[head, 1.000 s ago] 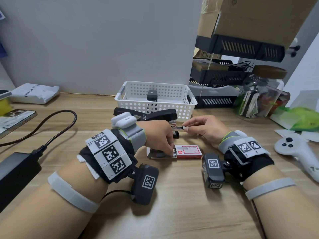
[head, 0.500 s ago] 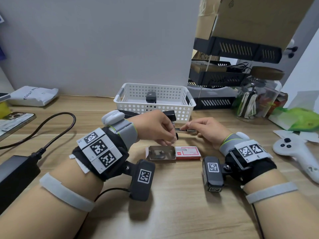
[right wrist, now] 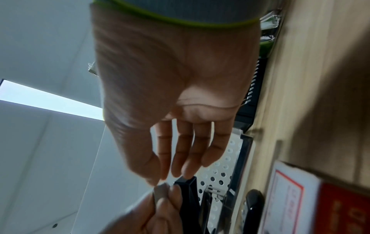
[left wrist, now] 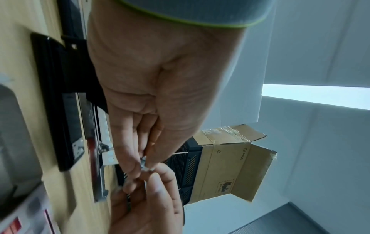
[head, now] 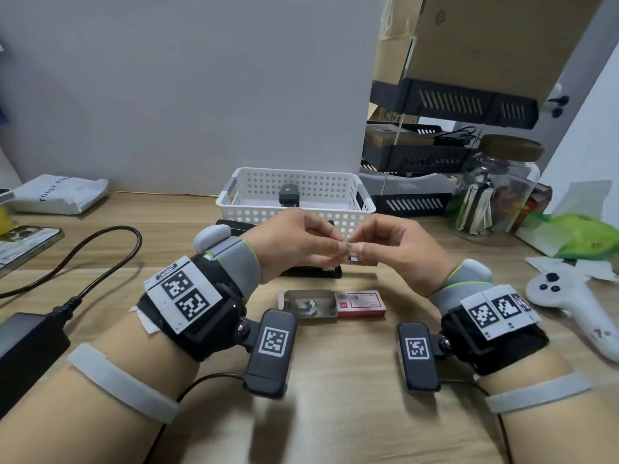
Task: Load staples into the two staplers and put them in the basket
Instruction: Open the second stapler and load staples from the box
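Note:
Both hands are raised over the table and pinch a short strip of staples (head: 350, 246) between thumb and fingertips. My left hand (head: 338, 250) grips its left end, my right hand (head: 360, 248) its right end. In the left wrist view the metal strip (left wrist: 145, 163) shows between the fingertips of both hands. Below the hands a black stapler (head: 311, 272) lies open on the table, its metal magazine (left wrist: 96, 158) bare. Behind it stands the white basket (head: 254, 214), with a second black stapler (head: 288, 195) inside. The red staple box (head: 360, 303) lies open nearer me.
A black power brick and cable (head: 83, 262) lie at the left, with a phone (head: 23, 246) and a white bag (head: 57, 192). At the right are a glass jar (head: 495, 192), a green packet (head: 576, 236) and a white controller (head: 569, 303). Black shelves (head: 418, 155) stand behind the basket.
My left hand left the staple box, rose and joined the right hand on the staple strip. Both hands have lifted the strip above the open stapler.

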Demonstrator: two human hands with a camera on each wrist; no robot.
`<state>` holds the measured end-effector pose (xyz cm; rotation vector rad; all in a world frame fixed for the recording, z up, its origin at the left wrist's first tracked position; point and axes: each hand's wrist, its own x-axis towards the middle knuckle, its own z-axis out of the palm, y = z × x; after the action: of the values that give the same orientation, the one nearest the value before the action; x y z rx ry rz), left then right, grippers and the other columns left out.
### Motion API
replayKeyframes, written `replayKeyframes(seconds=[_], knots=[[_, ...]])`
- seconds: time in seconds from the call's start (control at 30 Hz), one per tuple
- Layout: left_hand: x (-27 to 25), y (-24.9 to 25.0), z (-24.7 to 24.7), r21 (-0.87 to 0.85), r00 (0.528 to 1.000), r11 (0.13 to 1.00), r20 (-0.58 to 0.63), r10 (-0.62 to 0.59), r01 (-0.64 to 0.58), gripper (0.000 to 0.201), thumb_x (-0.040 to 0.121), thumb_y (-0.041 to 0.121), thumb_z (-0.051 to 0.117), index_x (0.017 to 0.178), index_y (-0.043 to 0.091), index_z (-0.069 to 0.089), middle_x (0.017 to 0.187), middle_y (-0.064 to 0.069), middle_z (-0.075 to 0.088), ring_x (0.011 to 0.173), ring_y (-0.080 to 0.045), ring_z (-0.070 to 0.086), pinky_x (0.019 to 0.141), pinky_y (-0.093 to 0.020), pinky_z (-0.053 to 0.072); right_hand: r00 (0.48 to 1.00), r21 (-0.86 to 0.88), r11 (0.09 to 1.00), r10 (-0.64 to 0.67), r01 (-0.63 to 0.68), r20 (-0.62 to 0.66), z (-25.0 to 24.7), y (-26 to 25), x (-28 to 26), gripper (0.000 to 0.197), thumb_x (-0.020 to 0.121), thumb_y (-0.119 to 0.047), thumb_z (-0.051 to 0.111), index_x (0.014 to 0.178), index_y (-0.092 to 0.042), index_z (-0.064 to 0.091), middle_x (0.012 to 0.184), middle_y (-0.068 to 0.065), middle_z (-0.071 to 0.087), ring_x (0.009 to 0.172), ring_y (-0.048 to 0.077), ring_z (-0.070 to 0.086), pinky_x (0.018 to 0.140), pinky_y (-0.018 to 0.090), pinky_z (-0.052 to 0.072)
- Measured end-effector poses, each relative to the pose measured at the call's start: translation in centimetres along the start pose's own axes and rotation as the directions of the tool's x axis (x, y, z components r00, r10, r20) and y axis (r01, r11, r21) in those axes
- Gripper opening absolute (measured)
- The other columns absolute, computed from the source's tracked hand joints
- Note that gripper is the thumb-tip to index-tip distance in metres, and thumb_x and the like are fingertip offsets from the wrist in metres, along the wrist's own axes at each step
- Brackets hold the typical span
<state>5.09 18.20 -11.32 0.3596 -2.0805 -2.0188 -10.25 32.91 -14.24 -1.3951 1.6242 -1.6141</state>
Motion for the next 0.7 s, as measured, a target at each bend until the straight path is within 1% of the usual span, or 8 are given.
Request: replayKeyframes(seconds=[0.1,0.17,0.23,0.4,0.5,0.57,0.63,0.7], knots=[[0.05,0.21,0.07,-0.046,1.000,0.999,-0.025,-0.001,0.000,0.018,0.087,-0.002,0.072,0.102,-0.011,0.066,0.092,-0.023,0.071,0.091,-0.030,0.074,0.092,-0.034,0.058,0.999,0.068,0.997,-0.024,0.022,0.032,0.39,-0.27,-0.10,0.015,0.077,-0.003,0.075,0.089,-0.006,0.068,0.085,0.010,0.069,0.083,0.023,0.065,0.079,0.032,0.055],[-0.01,0.32,0.03,-0.056,1.000,0.998,-0.028,-0.006,0.004,0.020,0.088,-0.002,0.071,0.103,-0.012,0.065,0.092,-0.022,0.071,0.091,-0.030,0.074,0.090,-0.033,0.059,0.999,0.072,0.997,-0.032,0.030,0.026,0.43,-0.35,-0.04,0.017,0.077,0.001,0.077,0.089,-0.004,0.067,0.084,0.011,0.069,0.082,0.023,0.065,0.077,0.029,0.056],[-0.18,0.40,0.05,-0.057,1.000,0.998,-0.018,-0.012,0.011,0.016,0.088,-0.002,0.071,0.101,-0.010,0.066,0.093,-0.024,0.072,0.093,-0.031,0.075,0.089,-0.032,0.060,0.999,0.059,0.998,-0.035,0.034,0.020,0.44,-0.37,-0.01,0.013,0.080,0.004,0.075,0.087,-0.003,0.067,0.082,0.012,0.068,0.080,0.023,0.065,0.075,0.028,0.055],[-0.53,0.74,0.23,-0.013,1.000,1.000,-0.021,-0.004,0.004,0.014,0.089,0.001,0.072,0.100,-0.005,0.067,0.102,-0.029,0.074,0.097,-0.033,0.075,0.086,-0.031,0.060,1.000,0.080,0.997,-0.003,0.001,0.025,0.23,-0.01,0.08,0.008,0.081,-0.001,0.074,0.085,-0.005,0.067,0.081,0.011,0.068,0.078,0.019,0.067,0.074,0.025,0.054],[-0.40,0.73,0.31,0.002,0.999,1.000,-0.044,0.001,-0.001,0.018,0.088,0.003,0.072,0.104,-0.005,0.068,0.101,-0.026,0.075,0.092,-0.029,0.076,0.084,-0.031,0.061,1.000,0.104,0.995,0.007,-0.007,0.005,0.14,0.11,0.10,0.008,0.081,-0.003,0.073,0.086,-0.003,0.067,0.082,0.010,0.068,0.079,0.018,0.066,0.074,0.027,0.056],[-0.31,0.63,0.30,0.023,0.999,1.000,-0.048,0.009,-0.008,0.021,0.089,0.004,0.073,0.108,-0.003,0.070,0.102,-0.023,0.076,0.093,-0.028,0.076,0.086,-0.033,0.060,1.000,0.116,0.993,0.015,-0.014,-0.013,0.20,0.17,0.10,0.010,0.079,-0.004,0.073,0.085,-0.001,0.066,0.082,0.010,0.068,0.078,0.020,0.066,0.074,0.029,0.057],[-0.32,0.59,0.31,0.034,0.999,0.999,-0.050,0.012,-0.010,0.020,0.088,0.004,0.073,0.108,-0.001,0.072,0.102,-0.021,0.076,0.094,-0.028,0.076,0.087,-0.033,0.060,0.999,0.118,0.993,0.021,-0.017,-0.027,0.24,0.22,0.07,0.012,0.077,-0.005,0.074,0.084,0.000,0.065,0.081,0.012,0.066,0.076,0.020,0.064,0.074,0.028,0.057],[-0.39,0.65,0.32,0.025,0.999,1.000,-0.051,0.015,-0.014,0.019,0.088,0.004,0.073,0.106,-0.002,0.073,0.102,-0.022,0.076,0.095,-0.029,0.076,0.085,-0.031,0.060,0.999,0.121,0.992,0.030,-0.026,-0.030,0.26,0.22,0.07,0.015,0.077,-0.005,0.078,0.085,0.000,0.066,0.081,0.012,0.066,0.076,0.020,0.063,0.075,0.029,0.058]])
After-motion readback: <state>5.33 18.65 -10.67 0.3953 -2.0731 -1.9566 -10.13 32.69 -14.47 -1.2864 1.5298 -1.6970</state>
